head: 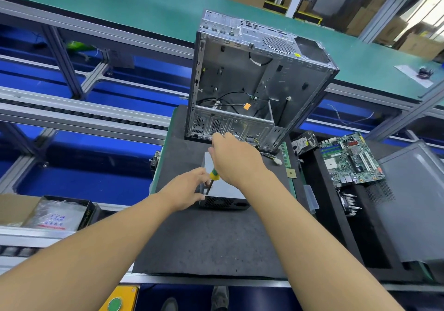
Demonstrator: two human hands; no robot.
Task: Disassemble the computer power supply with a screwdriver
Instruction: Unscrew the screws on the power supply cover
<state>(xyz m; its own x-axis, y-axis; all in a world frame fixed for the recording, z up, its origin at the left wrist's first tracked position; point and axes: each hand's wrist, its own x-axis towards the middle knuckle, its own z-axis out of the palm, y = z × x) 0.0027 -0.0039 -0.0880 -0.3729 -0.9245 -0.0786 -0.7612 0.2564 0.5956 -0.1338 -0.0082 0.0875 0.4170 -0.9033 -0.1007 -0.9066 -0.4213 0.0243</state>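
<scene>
Firstly, at the far left stands a black box (67,212) with a plastic bag in it, perhaps kept near for small parts. The left hand (186,191) grips the near left corner of the power supply (223,202). Its fingers are curled on the top edge and its thumb is on the vented face, I think to stop the unit sliding on the foam mat (204,243). The screwdriver (211,181) is tilted with its tip down near that corner, likely on a cover screw. The right hand (236,160) is wrapped around the green and yellow handle from above, to press and turn. Behind stands the opened computer case (252,82). At the right lie the motherboard (350,160) and a grey side panel (413,202), put aside.
</scene>
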